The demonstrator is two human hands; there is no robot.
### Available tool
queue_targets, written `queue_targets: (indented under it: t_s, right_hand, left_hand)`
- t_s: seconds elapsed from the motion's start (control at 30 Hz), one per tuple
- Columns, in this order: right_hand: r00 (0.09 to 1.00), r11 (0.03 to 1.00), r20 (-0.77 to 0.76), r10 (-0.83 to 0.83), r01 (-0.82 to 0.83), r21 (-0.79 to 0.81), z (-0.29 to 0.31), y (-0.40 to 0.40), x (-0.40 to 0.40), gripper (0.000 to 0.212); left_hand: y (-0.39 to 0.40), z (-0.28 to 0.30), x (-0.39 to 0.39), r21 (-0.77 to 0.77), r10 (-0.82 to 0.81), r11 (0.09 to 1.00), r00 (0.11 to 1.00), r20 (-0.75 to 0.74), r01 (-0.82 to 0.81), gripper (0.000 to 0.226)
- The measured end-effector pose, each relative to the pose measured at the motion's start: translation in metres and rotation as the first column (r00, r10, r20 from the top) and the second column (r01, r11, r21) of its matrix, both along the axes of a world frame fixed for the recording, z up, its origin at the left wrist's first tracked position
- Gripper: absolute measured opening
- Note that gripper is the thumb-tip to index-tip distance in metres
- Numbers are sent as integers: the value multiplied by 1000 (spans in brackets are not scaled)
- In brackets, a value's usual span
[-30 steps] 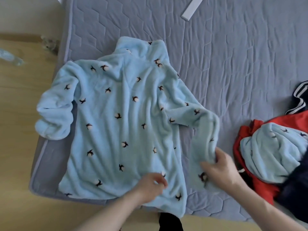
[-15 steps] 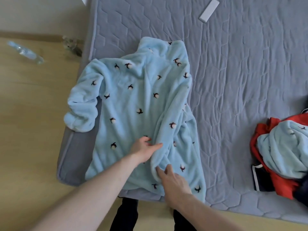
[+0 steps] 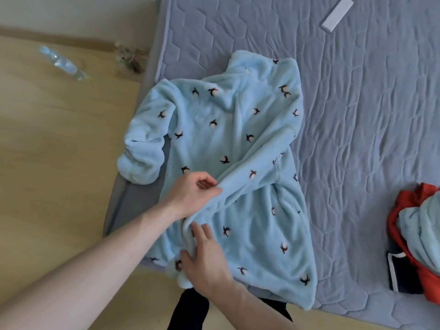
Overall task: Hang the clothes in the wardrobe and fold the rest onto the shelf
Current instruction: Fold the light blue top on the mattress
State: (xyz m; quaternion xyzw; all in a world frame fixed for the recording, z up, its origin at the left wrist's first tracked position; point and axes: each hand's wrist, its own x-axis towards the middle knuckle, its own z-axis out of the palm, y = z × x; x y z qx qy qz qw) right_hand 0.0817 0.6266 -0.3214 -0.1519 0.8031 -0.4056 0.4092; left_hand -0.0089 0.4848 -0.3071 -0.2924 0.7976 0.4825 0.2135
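- Two bare hands work on a light blue fleece top [image 3: 228, 144] lying flat on the grey quilted mattress [image 3: 357, 115], near its corner.
- Left hand [image 3: 192, 194] pinches the folded-in sleeve [image 3: 250, 184] between thumb and curled fingers.
- Right hand [image 3: 204, 260] presses the hem area, fingers straight and slightly spread.
- Other clothes [image 3: 419, 239], red, blue and dark, are piled at the right edge.
- On the wooden floor [image 3: 59, 151] lies a plastic bottle [image 3: 63, 63]; a white flat object [image 3: 337, 14] rests on the mattress.
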Motion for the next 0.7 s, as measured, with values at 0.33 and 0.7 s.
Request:
queue_targets:
  t_s: [0.33,0.7]
  right_hand:
    - [971,956,148,186,-213,200,-44,-38,-21,54]
    - [973,933,212,-93,10,361,-59,26,-92,42]
  left_hand:
    - [-159,-48,36,-589,309,771,951,13,-242,74]
    - [-174,-87,11,-510,107,856,933,344,90,14]
